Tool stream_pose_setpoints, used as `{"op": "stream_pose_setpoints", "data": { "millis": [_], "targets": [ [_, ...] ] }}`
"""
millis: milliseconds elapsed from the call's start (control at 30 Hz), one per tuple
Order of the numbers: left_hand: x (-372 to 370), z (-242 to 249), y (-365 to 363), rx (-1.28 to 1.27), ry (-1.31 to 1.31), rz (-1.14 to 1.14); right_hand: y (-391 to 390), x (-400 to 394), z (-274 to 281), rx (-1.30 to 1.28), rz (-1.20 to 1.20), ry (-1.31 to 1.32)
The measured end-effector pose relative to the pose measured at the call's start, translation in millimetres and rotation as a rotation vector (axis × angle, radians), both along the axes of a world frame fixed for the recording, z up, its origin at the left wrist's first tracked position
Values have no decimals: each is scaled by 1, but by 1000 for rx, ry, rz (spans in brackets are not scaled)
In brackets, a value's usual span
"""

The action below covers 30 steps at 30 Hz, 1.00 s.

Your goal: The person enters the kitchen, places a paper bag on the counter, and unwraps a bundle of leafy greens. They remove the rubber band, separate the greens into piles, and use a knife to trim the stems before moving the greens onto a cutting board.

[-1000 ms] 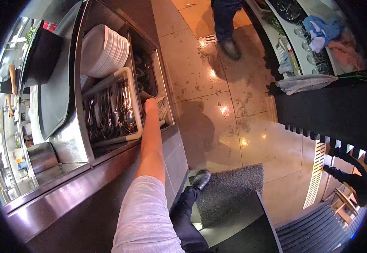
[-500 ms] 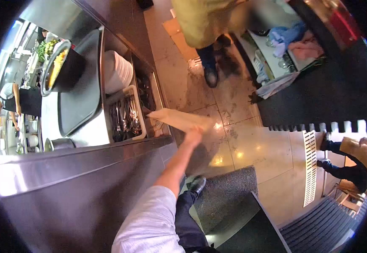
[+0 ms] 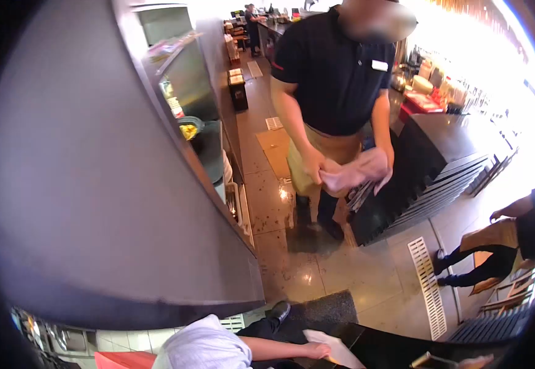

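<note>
Left hand (image 3: 316, 350): low at the bottom edge of the head view, fingers closed on the corner of a pale paper sheet (image 3: 335, 347) that lies flat against the dark counter (image 3: 390, 347) in front of the person; half a second ago the same hand was stretched out at arm's length with the sheet lifted over the floor beside the cutlery tray.
Right hand: out of view.
Sleeve (image 3: 203, 347): the light grey sleeve now sits at the very bottom, the forearm running sideways to the right instead of reaching up the frame.
View: the head has lifted; the plates and cutlery that filled the left side a second ago are now almost wholly hidden behind the underside of a steel hood (image 3: 95, 184), which blocks most of the left half.
Shoe (image 3: 278, 310): a black shoe on the dark floor mat (image 3: 335, 304), just above the sheet.
Floor (image 3: 304, 270): glossy beige tiles, with a white drain grate (image 3: 428, 286) to the right.
Co-worker (image 3: 335, 92): stands facing the camera in the aisle, in a black shirt and tan apron, both hands wringing a pink cloth (image 3: 356, 172) at waist height; half a second ago only the apron and legs showed at the top of the frame.
Second person (image 3: 501, 246): at the right edge, dark trousers, bent over a brown board.
Far end: a black pan (image 3: 203, 138) with yellow food on the left ledge; beyond it the aisle runs to a brightly lit bar with another figure, too small to tell more.
</note>
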<state>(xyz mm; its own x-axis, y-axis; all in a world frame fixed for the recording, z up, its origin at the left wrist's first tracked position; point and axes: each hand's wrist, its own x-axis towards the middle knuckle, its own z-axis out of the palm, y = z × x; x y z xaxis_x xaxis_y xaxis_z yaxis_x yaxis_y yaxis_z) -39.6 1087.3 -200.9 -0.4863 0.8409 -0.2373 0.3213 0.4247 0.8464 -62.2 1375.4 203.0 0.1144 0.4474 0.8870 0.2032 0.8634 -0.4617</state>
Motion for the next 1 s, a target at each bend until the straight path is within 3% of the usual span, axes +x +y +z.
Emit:
{"op": "stream_pose_setpoints", "data": {
  "millis": [67, 133, 200, 267, 300, 367, 433, 500, 533, 567, 600, 633, 667, 733, 800, 867, 933, 1000],
  "targets": [
    [38, 12, -25, 161, 61, 98, -17, -15, -3, -101, 47, 0],
    [49, 50, -54, 56, -102, 58, -30, -22, -2, -189, 82, -30],
    [61, 99, -88, -11, -65, 116, -34, -21, -1, -103, 57, -142],
    [76, 113, -120, -1, -23, 192, -67, -20, 12, -72, 109, -139],
    [83, 130, -137, -14, 17, 234, -72, -20, 11, -179, 223, -145],
    [99, 158, -173, -20, 62, 317, -81, -26, 5, -96, 275, -115],
    [117, 172, -211, -15, 139, 455, -118, -18, 11, -31, 228, -150],
    [135, 178, -253, 1, 188, 573, -224, 14, 54, 96, 340, 27],
    [148, 180, -273, 5, 213, 641, -259, 19, 35, 141, 572, 179],
    [162, 195, -296, 12, 253, 720, -320, 31, 27, 27, 1060, 423],
    [174, 208, -318, 10, 260, 765, -369, 57, 16, 209, 1440, 279],
    [189, 219, -343, 12, 279, 850, -419, 81, 9, 281, 1719, -48],
    [209, 226, -369, 7, 296, 932, -469, 108, 35, 413, 1986, -609],
    [250, 231, -415, -27, 336, 1035, -561, 131, 14, 528, 2284, -1089],
    [278, 242, -468, 132, 510, 1186, -638, 148, -17, 876, 2358, -1110],
    [307, 253, -517, 125, 527, 1262, -702, 165, -47, 948, 2429, -1088],
    [335, 262, -567, 136, 570, 1414, -758, 183, -61, 1195, 2261, -1690],
    [354, 270, -616, 96, 469, 1487, -814, 193, -69, 1267, 2195, -1717]
  ]
}}
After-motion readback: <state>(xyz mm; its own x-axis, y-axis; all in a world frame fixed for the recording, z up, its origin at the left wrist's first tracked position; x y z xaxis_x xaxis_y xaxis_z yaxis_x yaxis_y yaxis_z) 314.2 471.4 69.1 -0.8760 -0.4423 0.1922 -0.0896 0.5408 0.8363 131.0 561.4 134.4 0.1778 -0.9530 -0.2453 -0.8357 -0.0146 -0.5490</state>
